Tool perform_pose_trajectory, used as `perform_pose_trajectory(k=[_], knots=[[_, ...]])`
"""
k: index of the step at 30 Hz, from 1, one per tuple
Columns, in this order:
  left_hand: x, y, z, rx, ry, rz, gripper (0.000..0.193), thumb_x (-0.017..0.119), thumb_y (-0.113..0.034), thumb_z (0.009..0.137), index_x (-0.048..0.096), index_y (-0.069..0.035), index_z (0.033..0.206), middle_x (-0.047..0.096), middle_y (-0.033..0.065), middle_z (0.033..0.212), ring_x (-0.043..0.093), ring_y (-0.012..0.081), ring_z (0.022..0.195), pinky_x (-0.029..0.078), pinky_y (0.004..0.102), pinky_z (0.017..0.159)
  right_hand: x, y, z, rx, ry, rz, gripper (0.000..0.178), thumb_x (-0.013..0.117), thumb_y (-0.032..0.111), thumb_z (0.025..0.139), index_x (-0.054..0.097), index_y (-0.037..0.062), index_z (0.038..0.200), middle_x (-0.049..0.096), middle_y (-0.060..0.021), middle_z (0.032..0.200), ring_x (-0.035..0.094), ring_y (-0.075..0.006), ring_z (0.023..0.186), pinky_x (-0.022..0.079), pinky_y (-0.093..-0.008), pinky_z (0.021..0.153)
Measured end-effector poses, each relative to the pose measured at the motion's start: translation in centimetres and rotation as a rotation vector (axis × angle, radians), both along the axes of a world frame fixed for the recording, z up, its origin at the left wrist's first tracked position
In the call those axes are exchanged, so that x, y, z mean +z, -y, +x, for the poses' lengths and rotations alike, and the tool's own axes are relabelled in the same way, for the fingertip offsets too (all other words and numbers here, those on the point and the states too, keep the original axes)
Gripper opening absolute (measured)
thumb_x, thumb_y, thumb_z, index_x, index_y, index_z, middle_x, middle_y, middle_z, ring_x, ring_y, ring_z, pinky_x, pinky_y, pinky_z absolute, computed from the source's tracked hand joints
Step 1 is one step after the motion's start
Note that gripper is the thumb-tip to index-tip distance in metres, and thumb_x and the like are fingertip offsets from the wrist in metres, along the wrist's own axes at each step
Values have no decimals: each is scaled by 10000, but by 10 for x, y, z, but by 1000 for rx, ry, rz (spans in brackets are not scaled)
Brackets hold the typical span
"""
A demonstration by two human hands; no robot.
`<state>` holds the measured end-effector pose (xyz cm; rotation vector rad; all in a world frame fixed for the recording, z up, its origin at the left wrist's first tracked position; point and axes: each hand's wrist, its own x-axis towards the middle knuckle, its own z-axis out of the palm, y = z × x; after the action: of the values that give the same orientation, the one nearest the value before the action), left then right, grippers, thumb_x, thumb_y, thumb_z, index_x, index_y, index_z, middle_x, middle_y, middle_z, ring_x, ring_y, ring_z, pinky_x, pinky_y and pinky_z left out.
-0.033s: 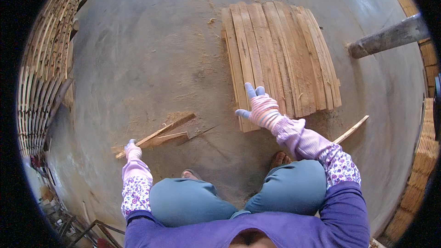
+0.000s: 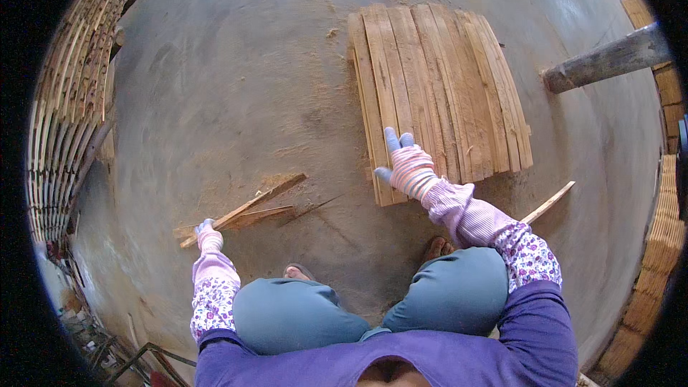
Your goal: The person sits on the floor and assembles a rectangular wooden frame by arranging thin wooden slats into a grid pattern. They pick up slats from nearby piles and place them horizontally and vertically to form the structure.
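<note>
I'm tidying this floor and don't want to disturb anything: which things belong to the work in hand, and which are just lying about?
Seemingly in use:
wood strips, left hand at their left end
plank stack, right hand at its near end

Seemingly lying about:
single strip beyond the right forearm
wood piles along the right edge

Illumination is moderate and diffuse. Pale glare marks the concrete floor [image 2: 251,100] toward its far left and far right corners. Soft shadow borders the plank stack's [image 2: 444,93] near end. Fisheye distortion bows the wooden slats [image 2: 68,129] along the floor's left edge; black vignetting fills the corners.
</note>
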<state>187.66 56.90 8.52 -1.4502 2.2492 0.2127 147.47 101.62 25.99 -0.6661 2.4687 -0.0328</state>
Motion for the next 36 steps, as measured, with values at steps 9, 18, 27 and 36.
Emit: perform_pose_trajectory(k=[9, 18, 27, 36], knots=[[-7, 1, 49, 175, 72, 23, 617, 573, -101, 887, 427, -176, 1482, 500, 195, 1472, 448, 367, 1381, 366, 467, 1158, -41, -48, -39, -569, 420, -686, 645, 746, 50, 757, 552, 2, 1370, 699, -154, 1189, 657, -241, 1085, 504, -328, 970], [164, -91, -244, -595, -760, 98, 494, 678, -158, 834, 601, -125, 1321, 577, 181, 1375, 535, 362, 1284, 430, 440, 1099, -21, -72, -40, -739, 747, -913, 704, 765, 18, 816, 490, 54, 1463, 679, -57, 1224, 664, -176, 1003, 581, -345, 793], [139, -212, -385, -581, -467, 775, 583, 690, -242, 920, 524, -21, 1432, 647, 167, 1323, 617, 245, 1194, 487, 360, 1014, -28, -96, -45, -937, 795, -1061, 571, 673, 48, 861, 456, 4, 1387, 638, -114, 1150, 674, -233, 928, 595, -407, 730], [28, -300, -375, 371, -1219, 960, 480, 597, -51, 952, 521, -45, 1425, 657, 139, 1288, 630, 261, 1136, 492, 354, 1004, -25, -93, -40, -1027, 1028, -1226, 467, 494, 81, 991, 348, 57, 1434, 644, -181, 1163, 684, -292, 896, 605, -458, 737]])
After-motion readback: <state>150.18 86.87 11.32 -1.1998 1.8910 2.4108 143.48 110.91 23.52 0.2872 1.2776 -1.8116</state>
